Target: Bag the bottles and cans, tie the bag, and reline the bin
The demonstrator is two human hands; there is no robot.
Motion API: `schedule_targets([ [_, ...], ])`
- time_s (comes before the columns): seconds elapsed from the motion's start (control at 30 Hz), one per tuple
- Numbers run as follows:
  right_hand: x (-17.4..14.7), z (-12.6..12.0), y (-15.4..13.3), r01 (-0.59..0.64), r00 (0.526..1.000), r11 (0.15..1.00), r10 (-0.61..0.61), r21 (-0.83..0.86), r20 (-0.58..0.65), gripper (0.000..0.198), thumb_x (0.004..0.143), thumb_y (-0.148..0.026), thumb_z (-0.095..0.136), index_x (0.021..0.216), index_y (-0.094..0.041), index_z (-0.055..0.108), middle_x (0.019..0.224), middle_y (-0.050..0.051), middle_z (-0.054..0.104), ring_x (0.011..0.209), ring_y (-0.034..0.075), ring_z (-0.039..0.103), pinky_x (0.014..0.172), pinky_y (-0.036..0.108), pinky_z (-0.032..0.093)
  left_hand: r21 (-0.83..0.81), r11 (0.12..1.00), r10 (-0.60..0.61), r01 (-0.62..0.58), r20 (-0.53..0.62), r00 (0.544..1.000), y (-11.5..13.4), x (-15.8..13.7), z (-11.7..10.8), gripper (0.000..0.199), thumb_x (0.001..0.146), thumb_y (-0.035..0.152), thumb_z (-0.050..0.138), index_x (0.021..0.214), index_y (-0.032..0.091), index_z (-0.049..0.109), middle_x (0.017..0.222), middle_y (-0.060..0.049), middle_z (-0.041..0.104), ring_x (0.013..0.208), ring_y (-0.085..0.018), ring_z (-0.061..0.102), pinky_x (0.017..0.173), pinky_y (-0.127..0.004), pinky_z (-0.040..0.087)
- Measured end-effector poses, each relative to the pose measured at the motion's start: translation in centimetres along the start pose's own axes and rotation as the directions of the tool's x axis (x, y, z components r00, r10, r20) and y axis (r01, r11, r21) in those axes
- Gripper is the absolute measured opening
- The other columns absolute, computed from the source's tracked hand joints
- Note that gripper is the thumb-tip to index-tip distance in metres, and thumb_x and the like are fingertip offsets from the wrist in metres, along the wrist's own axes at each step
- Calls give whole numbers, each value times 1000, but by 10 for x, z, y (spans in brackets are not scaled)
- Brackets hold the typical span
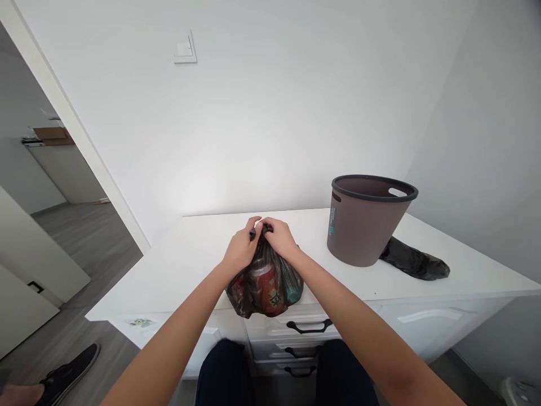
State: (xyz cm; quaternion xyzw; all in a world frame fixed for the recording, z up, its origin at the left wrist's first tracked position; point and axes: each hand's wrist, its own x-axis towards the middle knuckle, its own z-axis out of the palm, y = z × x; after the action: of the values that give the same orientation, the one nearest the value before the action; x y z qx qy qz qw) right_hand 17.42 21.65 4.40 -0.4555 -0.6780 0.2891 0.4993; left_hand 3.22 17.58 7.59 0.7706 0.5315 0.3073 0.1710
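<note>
A dark translucent plastic bag [265, 287] full of rubbish, with a red can and a green item showing through, sits at the front edge of a white cabinet top [177, 265]. My left hand [242, 245] and my right hand [279, 237] meet at the bag's gathered top. Both pinch the bunched plastic at the neck, fingers closed on it.
A brown waste bin [366, 220] with a dark rim stands on the cabinet to the right. A crumpled black bag [414, 260] lies behind it. Drawers with black handles [309, 327] are below. Walls close in behind and at right. Another person's shoe [67, 372] is at lower left.
</note>
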Motion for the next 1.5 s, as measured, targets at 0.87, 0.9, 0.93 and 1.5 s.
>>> schedule_targets([
  [0.87,-30,-40,25,-92,948,853,233,514,-217,35,56,-45,88,81,-23,77,89,8,77,93,25,68,82,40,53,-150,988,-43,22,-140,989,-39,2,9,54,104,56,30,124,23,68,127,-8,71,124,-27,62,111,-41,43],
  [0.9,-34,-41,27,-89,944,851,238,517,-229,36,55,-45,89,80,-23,77,89,8,77,93,25,68,82,40,53,-156,987,-46,25,-130,991,-41,1,8,53,104,55,30,121,22,69,129,-8,70,126,-27,60,112,-41,42],
  [0.93,-37,-43,29,-88,938,848,246,523,-242,35,55,-45,89,80,-23,76,88,7,76,91,25,68,82,40,53,-168,985,-49,30,-113,992,-43,0,7,53,104,55,30,118,22,70,129,-8,71,126,-27,60,113,-40,41],
  [1.5,-50,-56,52,-107,879,679,406,726,-250,37,45,-37,95,75,-22,80,83,3,72,79,15,60,80,32,53,-24,993,111,-112,-63,992,-50,-22,0,30,91,53,59,95,24,66,101,-3,69,94,-23,63,82,-34,46],
])
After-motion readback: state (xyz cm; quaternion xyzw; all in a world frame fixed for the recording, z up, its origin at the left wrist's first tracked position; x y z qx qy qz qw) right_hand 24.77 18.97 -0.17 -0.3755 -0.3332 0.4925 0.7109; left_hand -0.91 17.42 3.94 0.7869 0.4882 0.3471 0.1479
